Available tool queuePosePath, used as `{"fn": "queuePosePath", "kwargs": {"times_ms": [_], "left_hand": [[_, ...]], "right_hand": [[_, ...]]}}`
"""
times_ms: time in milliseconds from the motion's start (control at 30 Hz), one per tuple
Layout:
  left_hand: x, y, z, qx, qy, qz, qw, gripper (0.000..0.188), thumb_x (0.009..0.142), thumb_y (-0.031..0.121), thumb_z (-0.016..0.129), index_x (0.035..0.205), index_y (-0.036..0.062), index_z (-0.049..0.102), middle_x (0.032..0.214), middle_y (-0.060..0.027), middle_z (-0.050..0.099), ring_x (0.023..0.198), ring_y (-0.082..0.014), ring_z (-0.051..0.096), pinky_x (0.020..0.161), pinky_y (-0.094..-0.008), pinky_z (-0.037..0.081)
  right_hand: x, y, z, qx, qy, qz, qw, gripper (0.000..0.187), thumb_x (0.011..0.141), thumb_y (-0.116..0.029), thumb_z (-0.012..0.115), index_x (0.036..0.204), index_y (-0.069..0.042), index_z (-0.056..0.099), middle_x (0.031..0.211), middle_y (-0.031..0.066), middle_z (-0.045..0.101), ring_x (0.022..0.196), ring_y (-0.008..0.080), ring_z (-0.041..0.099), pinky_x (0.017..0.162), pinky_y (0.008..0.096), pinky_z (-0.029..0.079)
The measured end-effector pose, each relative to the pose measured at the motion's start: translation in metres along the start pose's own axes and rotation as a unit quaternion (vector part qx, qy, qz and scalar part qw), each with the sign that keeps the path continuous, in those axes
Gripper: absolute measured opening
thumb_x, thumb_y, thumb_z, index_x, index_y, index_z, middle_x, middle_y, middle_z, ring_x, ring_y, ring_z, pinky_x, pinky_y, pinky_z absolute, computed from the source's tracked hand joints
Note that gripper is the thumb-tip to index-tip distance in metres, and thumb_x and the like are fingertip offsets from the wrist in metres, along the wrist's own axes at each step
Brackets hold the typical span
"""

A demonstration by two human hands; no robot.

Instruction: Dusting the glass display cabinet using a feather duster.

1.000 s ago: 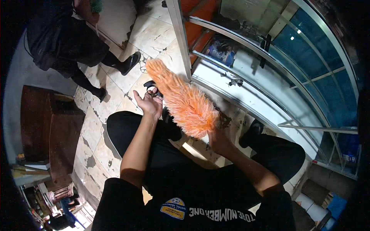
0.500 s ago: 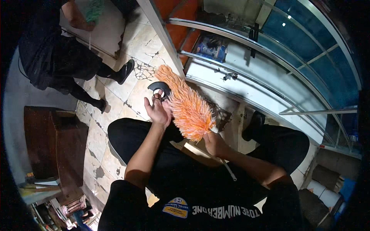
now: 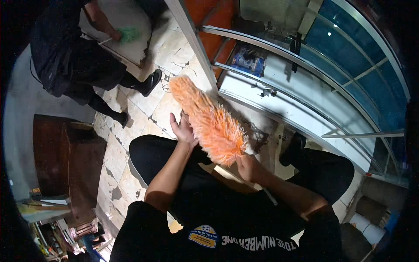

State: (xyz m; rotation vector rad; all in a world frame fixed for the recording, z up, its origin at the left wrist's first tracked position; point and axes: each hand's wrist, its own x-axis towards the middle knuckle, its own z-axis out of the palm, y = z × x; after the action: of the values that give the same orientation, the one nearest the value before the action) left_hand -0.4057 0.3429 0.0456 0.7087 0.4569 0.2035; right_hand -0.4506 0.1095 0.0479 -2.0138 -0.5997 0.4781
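Observation:
A fluffy orange duster [image 3: 214,124] slants across the middle, its rounded tip toward the far left. At its near end, my right hand [image 3: 248,167] is closed round the handle, whose pale rod [image 3: 269,196] sticks out toward me below the fist. My left hand [image 3: 185,131] is against or just under the duster's left side, palm up. Its thumb is stretched out to the left. The orange fibres hide its other fingers, so what they hold, if anything, does not show.
A glass display case [image 3: 301,100] with a white base stands at the right, holding a blue packet [image 3: 248,61]. Far left, another person [image 3: 78,56] in dark clothes holds a green duster [image 3: 128,35]. A brown wooden cabinet [image 3: 85,174] stands left on the cracked tile floor [image 3: 120,163].
The duster's tip has swung left over my left hand, covering the black ring-shaped thing seen at its fingers before. The other person's green duster has dropped lower.

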Motion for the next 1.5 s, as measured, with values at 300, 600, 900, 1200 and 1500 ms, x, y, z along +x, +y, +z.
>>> {"fn": "queuePosePath", "kwargs": {"times_ms": [300,600,900,1200,1500], "left_hand": [[0.008,0.025,0.001,-0.128,-0.046,-0.01,0.991,0.086,0.081,0.066,0.023,0.134,-0.0008,0.028,0.134,-0.0142,0.039,0.122,-0.0304,0.037,0.103,-0.0405,0.027],[-0.004,0.013,0.014,-0.015,-0.033,-0.052,0.998,0.09,0.08,0.068,0.021,0.133,-0.0042,0.031,0.135,-0.0163,0.038,0.121,-0.0319,0.038,0.103,-0.0422,0.026],[0.037,0.038,-0.035,-0.126,0.069,0.088,0.986,0.054,0.084,0.058,0.034,0.078,0.0076,0.053,0.077,-0.0046,0.054,0.076,-0.0155,0.049,0.074,-0.023,0.037],[0.025,0.04,-0.004,0.089,0.157,0.097,0.979,0.055,0.089,0.054,0.029,0.071,0.0072,0.051,0.065,-0.0009,0.048,0.06,-0.0125,0.045,0.06,-0.0236,0.037],[0.036,0.039,-0.038,0.351,0.067,0.049,0.933,0.07,0.09,0.06,0.02,0.093,-0.0011,0.053,0.071,-0.005,0.054,0.071,-0.0159,0.051,0.069,-0.0293,0.039]], "right_hand": [[-0.041,0.02,0.06,0.037,0.119,-0.048,0.991,0.021,0.088,-0.01,0.043,0.073,0.004,0.045,0.068,0.0256,0.048,0.066,0.0405,0.052,0.054,0.0456,0.038],[0.014,0.017,-0.043,-0.093,-0.147,0.024,0.984,0.017,0.086,-0.011,0.044,0.084,0.005,0.05,0.077,0.0266,0.052,0.073,0.0377,0.055,0.06,0.0444,0.044],[0.009,0.01,-0.098,-0.211,-0.039,-0.11,0.97,0.015,0.08,-0.009,0.044,0.084,0.001,0.054,0.079,0.0219,0.056,0.074,0.0403,0.054,0.068,0.0481,0.043],[0.01,0.011,-0.07,-0.272,-0.067,-0.03,0.96,0.011,0.076,-0.006,0.048,0.075,0.0,0.057,0.072,0.0207,0.056,0.074,0.0362,0.055,0.067,0.0465,0.045],[0.016,0.01,-0.076,-0.344,-0.011,-0.099,0.934,0.014,0.08,-0.008,0.046,0.087,0.0,0.056,0.075,0.0215,0.056,0.059,0.0411,0.053,0.055,0.0483,0.044]]}}
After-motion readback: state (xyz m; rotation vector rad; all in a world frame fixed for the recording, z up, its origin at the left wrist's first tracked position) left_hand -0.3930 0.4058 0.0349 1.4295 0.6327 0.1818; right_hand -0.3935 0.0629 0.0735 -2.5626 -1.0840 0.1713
